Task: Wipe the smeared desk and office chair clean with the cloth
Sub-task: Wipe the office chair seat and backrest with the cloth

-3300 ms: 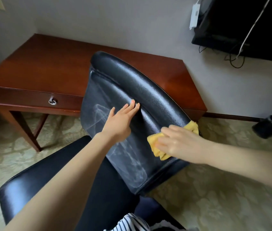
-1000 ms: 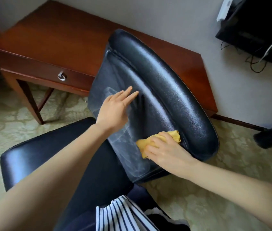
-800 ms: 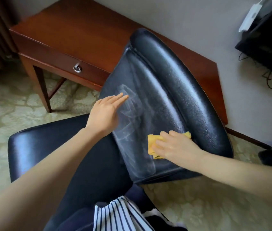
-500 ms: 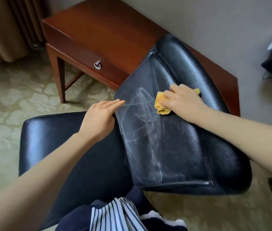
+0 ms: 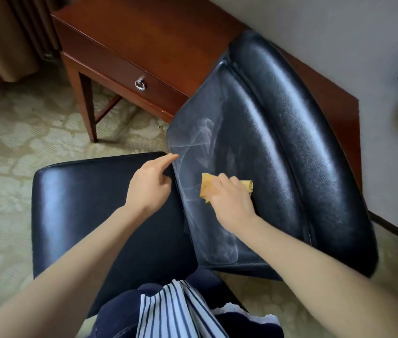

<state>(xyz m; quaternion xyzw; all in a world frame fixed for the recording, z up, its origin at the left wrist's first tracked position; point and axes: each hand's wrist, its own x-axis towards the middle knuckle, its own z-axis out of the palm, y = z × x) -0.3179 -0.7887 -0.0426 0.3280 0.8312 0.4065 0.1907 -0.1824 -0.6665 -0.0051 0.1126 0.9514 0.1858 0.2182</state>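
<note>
Obs.: your right hand [image 5: 232, 203] presses the yellow cloth [image 5: 206, 187] against the front of the office chair's backrest [image 5: 278, 142], low on its left panel. Its fingers are bent over the bunched fabric and hold it there. The cloth sits right at the edge of the white smears [image 5: 200, 137], probably so that the next stroke carries into them.

Your left hand [image 5: 149, 186] holds nothing. Its forefinger is stretched out to touch the backrest's left edge just above the seat [image 5: 90, 203], and the other fingers are loosely curled. That looks like a brace to keep the chair from turning under the wiping pressure.

Surface: black, glossy, leather-like upholstery. Pale streaks cover the left panel from top to bottom corner, while the centre and right panels read darker with fine speckling. By my estimate, the chair is partly done.

Room: the wooden desk [image 5: 158, 32] stands just behind the chair against a pale wall [image 5: 339, 32], and its drawer has a ring pull [image 5: 139, 84]. Whether the desk top is smeared cannot be told from here. A patterned carpet [image 5: 22, 132] lies below, and a tan curtain [image 5: 2, 37] hangs at far left.
</note>
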